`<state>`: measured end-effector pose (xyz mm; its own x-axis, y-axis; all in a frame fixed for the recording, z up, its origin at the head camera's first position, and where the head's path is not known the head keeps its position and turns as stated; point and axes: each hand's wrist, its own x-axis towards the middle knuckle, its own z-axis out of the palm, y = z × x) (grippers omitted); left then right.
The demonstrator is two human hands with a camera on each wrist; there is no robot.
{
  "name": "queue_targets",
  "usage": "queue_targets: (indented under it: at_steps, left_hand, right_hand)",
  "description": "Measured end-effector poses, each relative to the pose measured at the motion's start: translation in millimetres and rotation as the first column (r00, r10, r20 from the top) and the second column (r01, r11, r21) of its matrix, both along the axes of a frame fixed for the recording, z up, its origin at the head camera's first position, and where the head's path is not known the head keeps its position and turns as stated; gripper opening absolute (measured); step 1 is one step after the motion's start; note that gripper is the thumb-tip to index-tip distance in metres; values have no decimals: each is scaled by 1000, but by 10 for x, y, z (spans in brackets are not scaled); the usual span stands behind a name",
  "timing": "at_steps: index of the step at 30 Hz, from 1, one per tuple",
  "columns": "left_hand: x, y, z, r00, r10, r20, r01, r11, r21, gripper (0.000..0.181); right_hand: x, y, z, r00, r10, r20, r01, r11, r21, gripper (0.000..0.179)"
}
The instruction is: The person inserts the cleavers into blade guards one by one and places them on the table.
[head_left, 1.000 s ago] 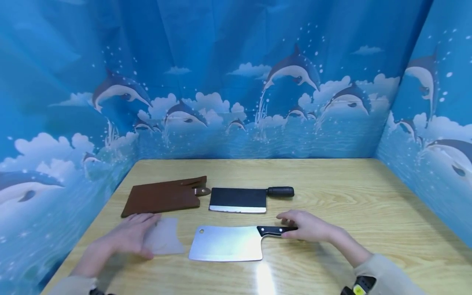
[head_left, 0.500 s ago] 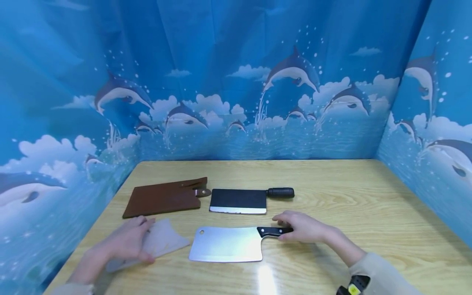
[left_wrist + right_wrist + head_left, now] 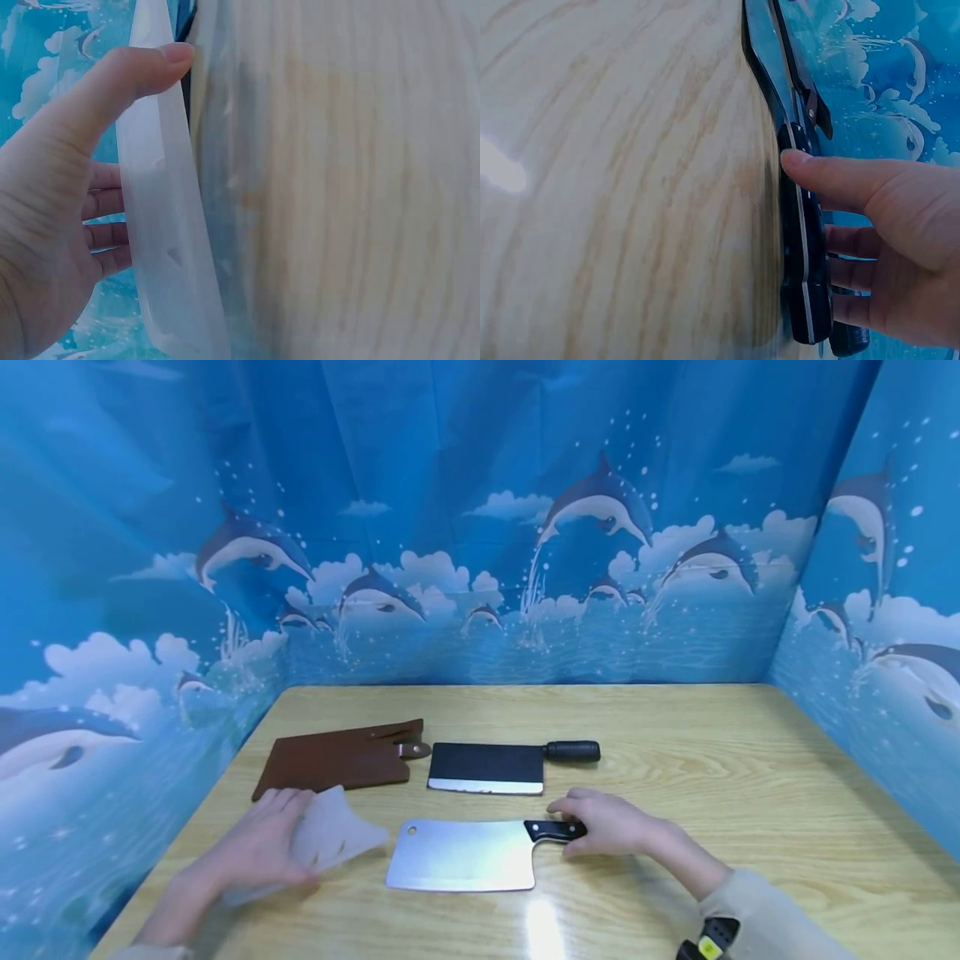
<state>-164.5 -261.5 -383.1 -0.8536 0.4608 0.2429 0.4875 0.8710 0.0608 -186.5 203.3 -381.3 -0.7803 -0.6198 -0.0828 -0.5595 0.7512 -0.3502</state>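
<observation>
My left hand (image 3: 262,843) grips a translucent white plastic blade sheath (image 3: 169,217), thumb over its near face and fingers behind it. In the head view, the sheath's notched end points right, close to the tip of a silver cleaver (image 3: 461,856) lying on the table. At the cleaver's black riveted handle (image 3: 799,225) is my right hand (image 3: 611,822), its thumb on one side and the other fingers on the far side. The palm hides part of the handle in the head view.
Behind the silver cleaver lies a dark cleaver (image 3: 487,764) with a black round handle. Left of it is a brown leather sheath (image 3: 333,760) with a snap strap. Dolphin-printed curtains (image 3: 480,527) border the wooden table (image 3: 712,735) at the back and sides.
The white sheath has turned under my left hand, and its notched end has shifted right toward the cleaver. My right hand has slid slightly left along the handle.
</observation>
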Motion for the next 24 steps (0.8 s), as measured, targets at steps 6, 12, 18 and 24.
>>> queue_targets:
  at_steps: [6,12,18,24]
  left_hand:
    - [-14,117,72,1000,-11,-25,11,1000,-7,104]
    - [-28,240,115,998,-36,-54,35,999,-5,103]
    - [-43,363,165,996,-70,-63,71,997,11,101]
    - [-60,476,178,996,-78,-35,78,997,12,102]
  right_hand:
    - [13,-2,-17,990,75,-120,-70,996,47,40]
    - [33,22,-17,992,58,-108,-55,998,31,33]
    - [34,69,-1,998,-47,-45,47,999,-12,28]
    - [65,189,16,991,-48,-126,44,999,-32,22]
